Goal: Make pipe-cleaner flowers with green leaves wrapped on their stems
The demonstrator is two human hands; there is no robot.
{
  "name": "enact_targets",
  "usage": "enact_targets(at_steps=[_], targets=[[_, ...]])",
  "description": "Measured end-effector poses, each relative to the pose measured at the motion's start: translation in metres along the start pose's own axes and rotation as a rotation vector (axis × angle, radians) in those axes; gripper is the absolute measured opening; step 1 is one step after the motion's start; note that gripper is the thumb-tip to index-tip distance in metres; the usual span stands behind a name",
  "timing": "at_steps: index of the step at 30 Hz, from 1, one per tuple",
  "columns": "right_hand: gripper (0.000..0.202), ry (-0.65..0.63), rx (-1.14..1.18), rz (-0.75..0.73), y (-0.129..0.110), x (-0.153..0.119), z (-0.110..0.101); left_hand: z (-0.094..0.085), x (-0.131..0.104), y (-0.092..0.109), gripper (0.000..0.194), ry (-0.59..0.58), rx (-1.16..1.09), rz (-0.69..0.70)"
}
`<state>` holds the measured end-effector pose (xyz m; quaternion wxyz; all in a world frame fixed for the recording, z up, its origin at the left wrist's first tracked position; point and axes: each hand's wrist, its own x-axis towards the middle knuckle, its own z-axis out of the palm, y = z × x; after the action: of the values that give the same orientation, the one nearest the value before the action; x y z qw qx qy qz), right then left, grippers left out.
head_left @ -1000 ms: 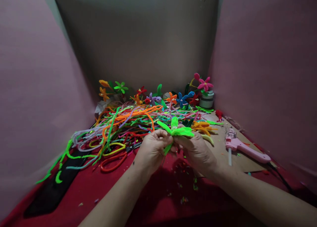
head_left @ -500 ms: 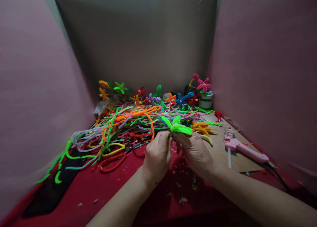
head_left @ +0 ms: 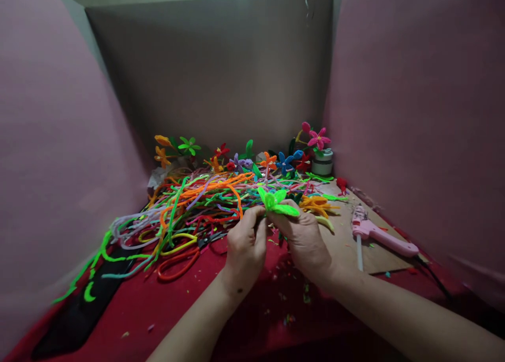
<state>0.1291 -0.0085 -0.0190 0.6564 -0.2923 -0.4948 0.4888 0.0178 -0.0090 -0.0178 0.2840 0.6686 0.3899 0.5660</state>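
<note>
A bright green fuzzy flower [head_left: 276,201] with several petals is held up in front of the pile of coloured pipe cleaners [head_left: 205,193]. My left hand [head_left: 246,243] pinches its base from the left, thumb and forefinger together. From the right, my right hand [head_left: 305,241] grips the same flower below its petals, with the fingers partly hidden behind the palm. The fingertips of both hands nearly meet under the flower's centre.
Scissors with red and yellow handles [head_left: 178,264] lie left of my hands. On a brown board [head_left: 379,262] at the right rests a pink glue gun [head_left: 384,235]. Finished flowers [head_left: 286,163] and a small jar [head_left: 322,163] stand at the back.
The camera view has shifted slightly. The green flower has turned a little, its petals now spread more openly, and my left fingers have changed their pinch at its base.
</note>
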Motion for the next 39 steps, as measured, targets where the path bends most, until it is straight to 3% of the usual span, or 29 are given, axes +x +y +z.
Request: enact_targets(at_steps=[3,7,11,17,22,27,30,33,39], targets=[[0.013,-0.029,-0.106,-0.062,-0.006,-0.001,-0.001,-0.002,0.002,0.008,0.008,0.001,-0.262,-0.116],[0.026,-0.086,-0.252,-0.13,-0.012,0.001,-0.004,-0.003,0.005,0.013,0.007,-0.018,-0.572,-0.241],[0.012,-0.15,-0.095,-0.045,-0.01,0.004,-0.01,-0.005,0.006,0.012,0.011,-0.063,-0.747,-0.329],[0.013,-0.271,0.2,0.178,-0.001,0.007,-0.009,-0.009,0.009,0.003,0.014,-0.234,-0.949,-0.41],[0.011,-0.116,0.249,0.162,-0.001,0.006,-0.004,-0.01,0.012,0.005,0.017,-0.271,-0.88,-0.443],[0.006,-0.047,0.327,0.142,-0.003,0.004,0.005,-0.005,0.002,0.015,0.007,-0.034,-0.359,-0.169],[0.011,-0.031,0.33,0.123,-0.004,0.004,0.006,-0.005,-0.002,0.016,0.006,0.013,-0.174,-0.084],[0.013,-0.096,0.29,0.107,-0.006,0.004,0.002,-0.009,0.001,0.015,0.008,-0.027,-0.255,-0.17],[0.011,-0.132,0.06,0.058,-0.011,0.004,-0.006,-0.017,0.008,0.01,0.016,-0.216,-0.733,-0.374]])
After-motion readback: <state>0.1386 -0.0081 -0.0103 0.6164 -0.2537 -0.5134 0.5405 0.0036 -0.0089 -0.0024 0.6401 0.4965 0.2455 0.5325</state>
